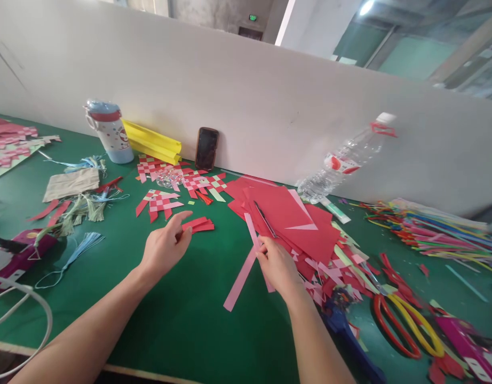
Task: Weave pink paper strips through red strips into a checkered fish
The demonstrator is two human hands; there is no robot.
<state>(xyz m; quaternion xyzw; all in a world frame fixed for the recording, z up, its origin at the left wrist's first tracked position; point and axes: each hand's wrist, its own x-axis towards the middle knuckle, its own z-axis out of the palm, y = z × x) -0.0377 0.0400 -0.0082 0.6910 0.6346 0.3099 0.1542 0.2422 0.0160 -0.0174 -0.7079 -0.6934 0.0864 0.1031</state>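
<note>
My right hand [277,265] pinches a pink paper strip [252,228] between thumb and fingers. A second pink strip [240,281] slants down to the left from beneath those fingers; whether it is gripped too, I cannot tell. Beyond this hand a dark slim pen or blade-like tool [265,218] rests on a stack of red paper sheets [278,205]. My left hand [168,242] hovers over the green table, index finger and thumb apart, nothing visibly held. Its fingertips are close beside some short red paper strips [201,224]. Woven pink-and-red paper pieces [160,202] lie just behind it.
Scissors [408,325], a blue-handled tool [350,341] and paper scraps crowd the right. A bottle [342,162] leans against the white partition [230,101]. A phone [207,148], a cup [112,133] and a yellow holder [152,141] stand behind. Tassels [80,253] lie left.
</note>
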